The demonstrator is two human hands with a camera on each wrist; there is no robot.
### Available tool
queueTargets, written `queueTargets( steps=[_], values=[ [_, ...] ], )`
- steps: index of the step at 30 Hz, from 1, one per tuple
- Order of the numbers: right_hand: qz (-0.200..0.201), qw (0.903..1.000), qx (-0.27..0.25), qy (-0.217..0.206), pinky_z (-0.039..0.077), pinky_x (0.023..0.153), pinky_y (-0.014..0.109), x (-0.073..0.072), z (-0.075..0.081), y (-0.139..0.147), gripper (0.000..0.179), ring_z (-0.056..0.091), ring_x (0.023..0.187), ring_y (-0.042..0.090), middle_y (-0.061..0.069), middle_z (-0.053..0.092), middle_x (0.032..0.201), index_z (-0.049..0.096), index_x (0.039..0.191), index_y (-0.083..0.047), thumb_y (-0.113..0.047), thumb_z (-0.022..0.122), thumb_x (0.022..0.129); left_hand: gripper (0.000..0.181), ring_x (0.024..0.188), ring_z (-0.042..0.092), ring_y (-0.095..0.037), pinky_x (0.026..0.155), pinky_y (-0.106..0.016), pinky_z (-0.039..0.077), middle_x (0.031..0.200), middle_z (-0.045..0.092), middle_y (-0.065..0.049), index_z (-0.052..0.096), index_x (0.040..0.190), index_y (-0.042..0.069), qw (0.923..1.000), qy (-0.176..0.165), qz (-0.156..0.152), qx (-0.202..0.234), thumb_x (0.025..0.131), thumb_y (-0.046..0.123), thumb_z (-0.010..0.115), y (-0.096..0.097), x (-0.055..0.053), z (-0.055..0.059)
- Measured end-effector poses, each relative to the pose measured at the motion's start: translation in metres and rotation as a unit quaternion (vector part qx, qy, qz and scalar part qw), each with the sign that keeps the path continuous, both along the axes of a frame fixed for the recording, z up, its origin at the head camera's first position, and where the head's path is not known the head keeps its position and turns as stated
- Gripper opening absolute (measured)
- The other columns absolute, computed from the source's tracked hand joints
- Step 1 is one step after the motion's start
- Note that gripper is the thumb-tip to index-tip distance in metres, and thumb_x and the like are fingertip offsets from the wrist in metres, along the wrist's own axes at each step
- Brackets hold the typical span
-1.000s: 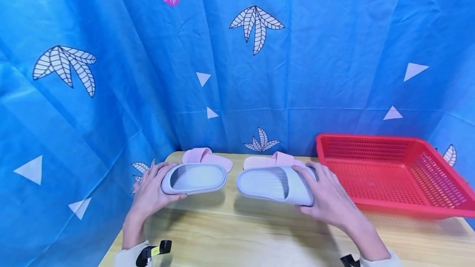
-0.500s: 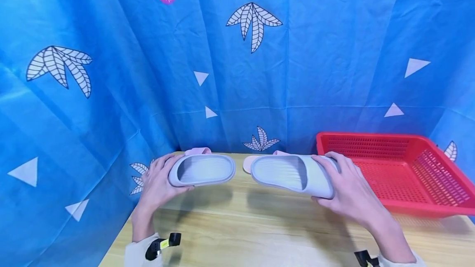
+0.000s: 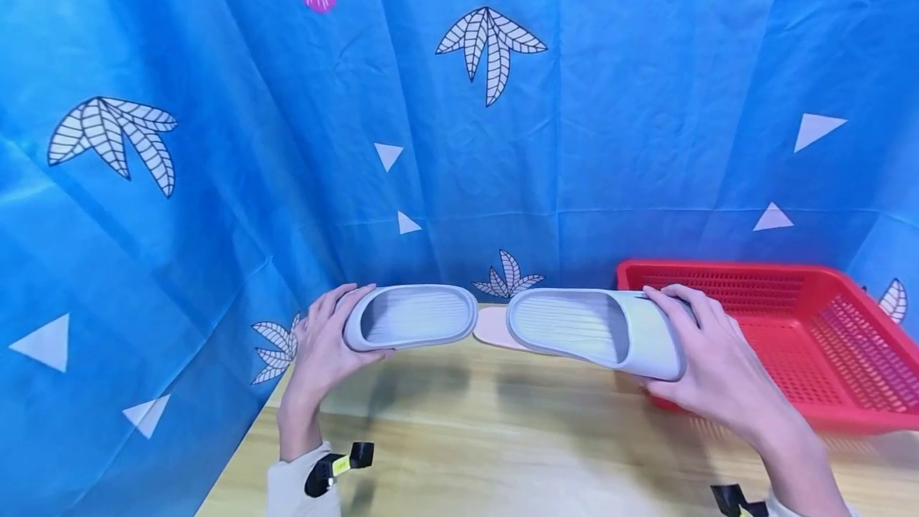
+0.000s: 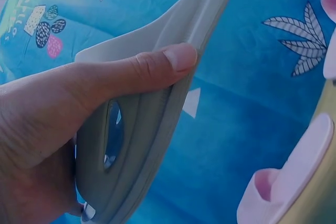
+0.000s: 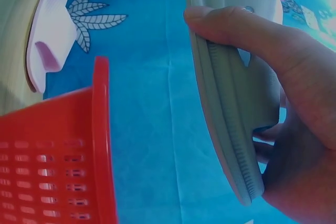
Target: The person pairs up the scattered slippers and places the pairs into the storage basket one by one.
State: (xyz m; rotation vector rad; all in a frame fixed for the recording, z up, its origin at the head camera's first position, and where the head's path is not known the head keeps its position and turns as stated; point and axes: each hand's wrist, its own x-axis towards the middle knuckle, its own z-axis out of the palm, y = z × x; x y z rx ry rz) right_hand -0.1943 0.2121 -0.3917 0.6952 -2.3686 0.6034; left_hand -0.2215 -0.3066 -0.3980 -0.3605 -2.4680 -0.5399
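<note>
In the head view my left hand (image 3: 323,349) grips a light grey slipper (image 3: 424,317) by its toe end, heel pointing inward. My right hand (image 3: 718,357) holds the matching grey slipper (image 3: 567,321) the same way from the other side. Both are raised above the wooden table, their heels facing each other with a small gap. The left wrist view shows my thumb (image 4: 152,69) pressed along the side of the sole. In the right wrist view the other thumb (image 5: 236,24) lies across that slipper's edge.
A pink slipper (image 3: 495,327) lies behind the grey pair, mostly hidden in the head view; another pink slipper (image 4: 294,177) shows in the left wrist view. A red perforated basket (image 3: 797,413) stands at the right of the table (image 3: 488,453). A blue patterned curtain (image 3: 610,126) hangs behind.
Both hands have moved right and up in the head view, carrying the grey slippers, which now cover more of the pink pair. The right-hand slipper now overlaps the basket's left edge.
</note>
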Motion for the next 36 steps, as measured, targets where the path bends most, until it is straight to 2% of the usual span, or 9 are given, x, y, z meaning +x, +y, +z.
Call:
queueTargets(
  steps=[6,11,15,23,30,36],
  values=[
    [-0.008,0.9999,-0.009,0.01,0.04,0.087,0.059,-0.003,0.0,0.006,0.118,0.047,0.119,0.037,0.016,0.05,0.137,0.053,0.146,-0.007,-0.028,0.104,0.042,0.099,0.137,0.035,-0.042,0.096,-0.077,0.024,0.149,0.049,-0.014,0.058,0.144,0.027,0.9999,0.006,-0.005,0.008,0.056,0.041,0.102,0.009,-0.004,0.003],
    [-0.02,0.9994,-0.016,0.021,0.039,0.086,0.061,-0.001,0.002,0.014,0.116,0.045,0.123,0.037,0.016,0.05,0.139,0.054,0.144,-0.008,-0.028,0.103,0.042,0.099,0.137,0.034,-0.041,0.096,-0.075,0.024,0.149,0.049,-0.013,0.057,0.144,0.028,0.9998,0.02,-0.007,0.002,0.057,0.042,0.101,0.014,-0.005,0.009],
    [-0.029,0.9992,-0.018,0.023,0.039,0.086,0.065,0.001,0.004,0.02,0.12,0.043,0.125,0.038,0.017,0.049,0.141,0.053,0.147,-0.011,-0.026,0.104,0.039,0.099,0.137,0.035,-0.041,0.095,-0.072,0.026,0.149,0.048,-0.013,0.057,0.144,0.028,0.9995,0.033,-0.004,0.0,0.056,0.042,0.101,0.015,-0.003,0.012],
    [-0.056,0.9981,-0.013,0.019,0.037,0.083,0.064,0.003,0.008,0.026,0.128,0.041,0.124,0.04,0.017,0.047,0.141,0.052,0.147,-0.012,-0.022,0.106,0.032,0.101,0.137,0.035,-0.04,0.097,-0.071,0.027,0.149,0.048,-0.012,0.057,0.145,0.029,0.9987,0.052,-0.003,0.002,0.055,0.042,0.101,0.018,0.004,0.015],
    [-0.068,0.9971,-0.013,0.031,0.039,0.081,0.065,0.004,0.007,0.028,0.129,0.04,0.123,0.041,0.019,0.046,0.14,0.052,0.147,-0.01,-0.02,0.106,0.029,0.102,0.137,0.036,-0.041,0.096,-0.074,0.026,0.148,0.049,-0.013,0.057,0.145,0.029,0.9975,0.07,-0.005,-0.012,0.055,0.047,0.101,0.027,0.003,0.017],
    [-0.061,0.9969,-0.009,0.048,0.038,0.082,0.064,0.005,0.006,0.028,0.129,0.041,0.123,0.042,0.021,0.046,0.141,0.052,0.146,-0.009,-0.021,0.105,0.029,0.102,0.137,0.037,-0.041,0.096,-0.072,0.026,0.149,0.05,-0.012,0.057,0.145,0.03,0.9965,0.083,-0.004,-0.016,0.054,0.049,0.1,0.035,0.003,0.017]
  ],
)
